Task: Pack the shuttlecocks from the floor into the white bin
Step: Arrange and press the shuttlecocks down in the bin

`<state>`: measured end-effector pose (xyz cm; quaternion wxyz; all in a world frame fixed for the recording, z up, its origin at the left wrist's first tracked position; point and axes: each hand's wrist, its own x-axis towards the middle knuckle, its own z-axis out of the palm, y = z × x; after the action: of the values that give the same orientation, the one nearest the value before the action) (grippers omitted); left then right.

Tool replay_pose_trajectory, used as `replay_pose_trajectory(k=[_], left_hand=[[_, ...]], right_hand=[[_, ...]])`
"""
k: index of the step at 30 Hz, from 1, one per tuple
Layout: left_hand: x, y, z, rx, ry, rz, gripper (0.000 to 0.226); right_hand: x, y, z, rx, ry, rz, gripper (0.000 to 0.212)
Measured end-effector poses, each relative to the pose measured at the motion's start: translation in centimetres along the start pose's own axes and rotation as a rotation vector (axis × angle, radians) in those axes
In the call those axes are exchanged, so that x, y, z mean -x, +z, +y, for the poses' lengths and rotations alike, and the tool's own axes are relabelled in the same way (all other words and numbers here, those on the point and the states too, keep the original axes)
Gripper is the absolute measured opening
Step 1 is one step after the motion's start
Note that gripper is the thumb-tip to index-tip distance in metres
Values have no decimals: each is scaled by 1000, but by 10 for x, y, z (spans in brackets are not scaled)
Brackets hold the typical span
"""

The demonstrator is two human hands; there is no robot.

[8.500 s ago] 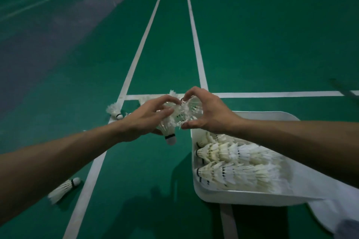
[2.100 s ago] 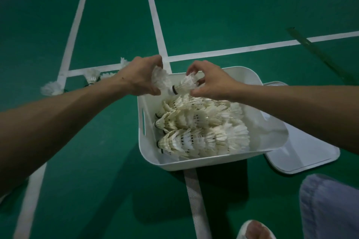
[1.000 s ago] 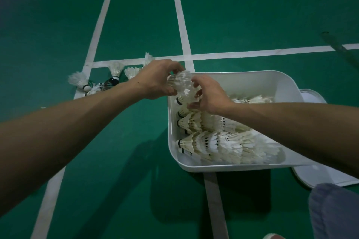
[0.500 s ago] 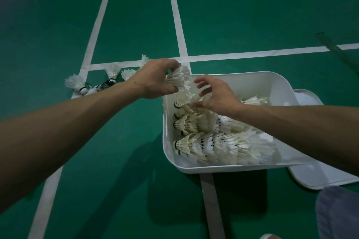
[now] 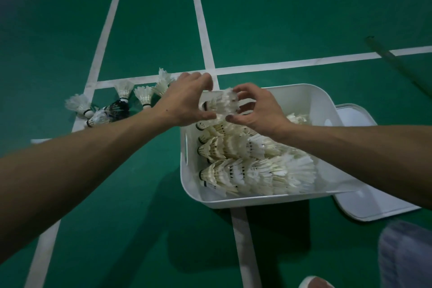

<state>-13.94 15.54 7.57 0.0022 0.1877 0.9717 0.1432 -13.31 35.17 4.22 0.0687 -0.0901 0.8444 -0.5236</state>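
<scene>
A white bin (image 5: 311, 98) stands on the green court floor, holding rows of nested white shuttlecocks (image 5: 254, 173). Over its far left corner a short stack of shuttlecocks (image 5: 221, 104) lies sideways, cork to the left, held from both ends. My left hand (image 5: 184, 100) grips the cork end and my right hand (image 5: 257, 110) curls its fingers around the feather end. Several loose shuttlecocks (image 5: 121, 98) lie on the floor left of the bin, one of them black (image 5: 118, 107).
The bin's white lid (image 5: 364, 196) lies flat on the floor at the bin's right. White court lines cross the floor under and behind the bin. A grey-clad knee (image 5: 406, 255) and a shoe tip (image 5: 313, 283) show at the bottom right.
Half a second ago my right hand hovered open over the bin; now it has closed on the feather end of the stack that my left hand holds.
</scene>
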Motion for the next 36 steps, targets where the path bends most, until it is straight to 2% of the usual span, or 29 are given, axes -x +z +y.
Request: replay_pose_trajectory(k=[3, 5, 12, 15, 20, 27, 33, 36], left_hand=[[5, 4, -3, -251, -50, -56, 40], [7, 10, -2, -332, -70, -110, 34], [2, 17, 6, -257, -116, -98, 30], [2, 21, 9, -253, -102, -86, 20], [3, 23, 13, -306, -51, -20, 23], [3, 29, 16, -130, -33, -68, 23], [-5, 32, 13, 73, -98, -40, 42], [-7, 34, 13, 129, -106, -23, 42]], right_hand=[[2, -8, 8, -15, 48, 40, 64], [4, -13, 12, -28, 67, 50, 66], [8, -15, 13, -104, 99, 58, 67], [7, -15, 13, -132, 102, 60, 67], [6, -13, 15, -171, 115, 58, 65], [3, -8, 18, -175, 170, 58, 63], [5, -8, 18, -154, 193, 26, 66], [6, -3, 18, -121, 215, -8, 69]])
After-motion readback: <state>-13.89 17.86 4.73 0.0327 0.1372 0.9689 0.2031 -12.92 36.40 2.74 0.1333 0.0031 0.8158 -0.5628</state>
